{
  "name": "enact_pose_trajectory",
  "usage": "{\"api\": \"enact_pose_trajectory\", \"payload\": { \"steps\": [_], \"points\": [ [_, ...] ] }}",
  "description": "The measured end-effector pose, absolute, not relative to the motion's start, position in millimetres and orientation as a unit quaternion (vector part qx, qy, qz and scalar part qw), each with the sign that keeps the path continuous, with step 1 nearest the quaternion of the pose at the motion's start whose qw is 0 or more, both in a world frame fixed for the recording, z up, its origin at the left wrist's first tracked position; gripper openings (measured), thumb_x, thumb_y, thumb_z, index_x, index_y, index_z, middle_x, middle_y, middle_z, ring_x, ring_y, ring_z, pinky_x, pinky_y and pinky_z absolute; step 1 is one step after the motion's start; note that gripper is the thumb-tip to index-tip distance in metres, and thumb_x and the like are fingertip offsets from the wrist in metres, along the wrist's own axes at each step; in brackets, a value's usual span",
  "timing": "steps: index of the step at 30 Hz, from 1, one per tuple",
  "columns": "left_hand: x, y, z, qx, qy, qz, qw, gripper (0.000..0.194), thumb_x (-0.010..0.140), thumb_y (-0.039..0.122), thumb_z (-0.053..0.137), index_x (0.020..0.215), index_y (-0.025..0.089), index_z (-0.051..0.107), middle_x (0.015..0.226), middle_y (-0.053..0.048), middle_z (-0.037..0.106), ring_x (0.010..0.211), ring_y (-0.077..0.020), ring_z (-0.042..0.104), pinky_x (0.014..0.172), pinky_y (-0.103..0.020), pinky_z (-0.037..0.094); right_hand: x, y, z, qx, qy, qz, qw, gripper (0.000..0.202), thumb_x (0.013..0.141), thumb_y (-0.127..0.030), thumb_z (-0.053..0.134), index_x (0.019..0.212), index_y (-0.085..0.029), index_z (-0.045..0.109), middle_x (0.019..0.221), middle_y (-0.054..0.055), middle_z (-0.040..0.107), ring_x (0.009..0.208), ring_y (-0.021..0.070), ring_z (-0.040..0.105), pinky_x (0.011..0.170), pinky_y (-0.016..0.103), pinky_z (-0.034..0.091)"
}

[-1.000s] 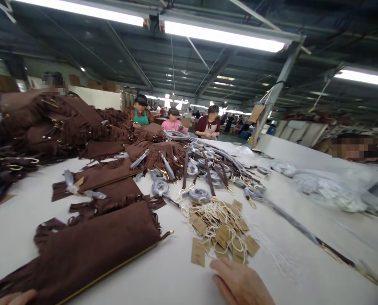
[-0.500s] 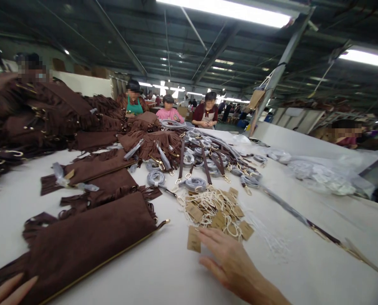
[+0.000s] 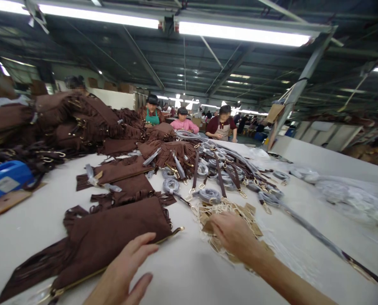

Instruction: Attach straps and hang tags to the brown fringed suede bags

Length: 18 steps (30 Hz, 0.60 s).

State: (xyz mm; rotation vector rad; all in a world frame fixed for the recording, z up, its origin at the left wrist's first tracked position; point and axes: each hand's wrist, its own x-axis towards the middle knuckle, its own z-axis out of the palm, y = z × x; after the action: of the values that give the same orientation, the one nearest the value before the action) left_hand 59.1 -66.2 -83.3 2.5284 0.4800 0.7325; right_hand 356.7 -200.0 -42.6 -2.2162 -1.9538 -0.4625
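My right hand [image 3: 235, 236] is over a pile of brown card hang tags with white strings [image 3: 250, 212]. Its fingers are bent closed, and a hang tag [image 3: 209, 225] sticks out at their tips. The thumb is mostly hidden. My left hand [image 3: 128, 264], empty with fingers apart, hovers at the front edge of a dark brown fringed bag [image 3: 119, 231]. The bag lies flat, its gold zipper along the near side and its zipper pull [image 3: 180, 229] pointing right.
Coiled, plastic-wrapped straps [image 3: 209, 195] with gold clasps lie behind the tags. Brown bags [image 3: 93, 123] are heaped at the back left, near a blue tape dispenser [image 3: 7, 180]. Crumpled clear plastic [image 3: 351, 195] sits at the right. Several people work beyond the table.
The view has swung left. My right hand has gone from a single tag at the pile's near edge onto the pile, fingers now curled. My left hand has moved right, off the bag's left end.
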Motion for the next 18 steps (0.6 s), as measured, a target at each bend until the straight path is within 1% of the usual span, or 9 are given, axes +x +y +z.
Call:
{"api": "enact_pose_trajectory", "payload": {
  "steps": [2, 4, 6, 9, 10, 12, 14, 16, 18],
  "points": [
    [88, -73, -60, 0.89, 0.183, 0.217, 0.356, 0.052, 0.078, 0.02, 0.054, 0.128, 0.033, 0.056, 0.146, -0.003, 0.048, 0.133, -0.0257, 0.045, 0.113, -0.043, 0.037, 358, -196, -26, -0.761, -0.622, -0.096, 0.157, 0.024, 0.094, -0.018, 0.04, 0.086, -0.021, 0.063, 0.074, 0.001, 0.068, 0.069, 0.0167, 0.061, 0.063, 0.027, 0.041],
    [116, -77, -46, 0.84, 0.186, 0.181, 0.477, 0.071, 0.069, 0.014, 0.054, 0.138, 0.027, 0.048, 0.148, -0.006, 0.044, 0.137, -0.0266, 0.038, 0.116, -0.045, 0.029, 354, -194, -13, -0.754, -0.618, -0.033, 0.221, 0.028, 0.096, -0.025, 0.036, 0.086, -0.022, 0.062, 0.07, -0.002, 0.065, 0.064, 0.0158, 0.06, 0.059, 0.026, 0.041],
    [139, -79, -42, 0.773, 0.169, 0.161, 0.59, 0.077, 0.062, 0.014, 0.056, 0.138, 0.022, 0.046, 0.144, -0.009, 0.047, 0.133, -0.0278, 0.04, 0.113, -0.045, 0.028, 346, -192, -6, -0.741, -0.618, 0.008, 0.262, 0.029, 0.095, -0.03, 0.036, 0.083, -0.023, 0.062, 0.065, -0.003, 0.062, 0.06, 0.0156, 0.058, 0.056, 0.026, 0.04],
    [159, -86, -52, 0.654, 0.09, 0.146, 0.737, 0.065, 0.058, 0.017, 0.058, 0.123, 0.017, 0.057, 0.127, -0.009, 0.061, 0.12, -0.0276, 0.05, 0.099, -0.041, 0.036, 337, -188, -2, -0.73, -0.608, 0.039, 0.309, 0.03, 0.094, -0.034, 0.036, 0.08, -0.023, 0.06, 0.062, -0.003, 0.06, 0.059, 0.0153, 0.057, 0.054, 0.025, 0.042],
    [162, -89, -58, 0.622, 0.076, 0.142, 0.766, 0.057, 0.059, 0.018, 0.059, 0.116, 0.016, 0.06, 0.117, -0.009, 0.066, 0.111, -0.0258, 0.055, 0.092, -0.038, 0.038, 335, -186, -2, -0.729, -0.602, 0.046, 0.322, 0.03, 0.093, -0.035, 0.036, 0.079, -0.024, 0.06, 0.062, -0.003, 0.059, 0.058, 0.0152, 0.057, 0.053, 0.024, 0.042],
    [160, -95, -69, 0.577, 0.104, 0.139, 0.798, 0.041, 0.063, 0.023, 0.06, 0.103, 0.014, 0.061, 0.088, -0.006, 0.071, 0.083, -0.0194, 0.061, 0.075, -0.032, 0.04, 335, -183, -5, -0.727, -0.594, 0.051, 0.34, 0.031, 0.093, -0.037, 0.036, 0.08, -0.024, 0.06, 0.06, -0.003, 0.058, 0.056, 0.0152, 0.056, 0.052, 0.025, 0.043],
    [151, -98, -78, 0.557, 0.169, 0.14, 0.801, 0.03, 0.067, 0.032, 0.058, 0.091, 0.015, 0.059, 0.059, 0.001, 0.063, 0.054, -0.0127, 0.053, 0.059, -0.026, 0.035, 337, -180, -9, -0.726, -0.592, 0.046, 0.347, 0.031, 0.093, -0.039, 0.037, 0.081, -0.023, 0.061, 0.061, -0.003, 0.059, 0.056, 0.016, 0.056, 0.053, 0.025, 0.043],
    [139, -97, -84, 0.551, 0.222, 0.154, 0.79, 0.029, 0.069, 0.04, 0.056, 0.083, 0.016, 0.057, 0.046, 0.005, 0.053, 0.041, -0.0095, 0.043, 0.048, -0.024, 0.027, 339, -178, -14, -0.73, -0.59, 0.041, 0.344, 0.031, 0.093, -0.041, 0.037, 0.083, -0.023, 0.061, 0.065, -0.002, 0.063, 0.061, 0.0176, 0.059, 0.055, 0.026, 0.044],
    [125, -92, -87, 0.558, 0.262, 0.179, 0.767, 0.031, 0.067, 0.046, 0.056, 0.076, 0.016, 0.056, 0.043, 0.006, 0.05, 0.038, -0.0087, 0.041, 0.044, -0.023, 0.024, 342, -176, -20, -0.735, -0.589, 0.038, 0.333, 0.032, 0.093, -0.043, 0.038, 0.083, -0.024, 0.062, 0.069, -0.001, 0.066, 0.066, 0.0192, 0.062, 0.056, 0.027, 0.045]
  ]
}}
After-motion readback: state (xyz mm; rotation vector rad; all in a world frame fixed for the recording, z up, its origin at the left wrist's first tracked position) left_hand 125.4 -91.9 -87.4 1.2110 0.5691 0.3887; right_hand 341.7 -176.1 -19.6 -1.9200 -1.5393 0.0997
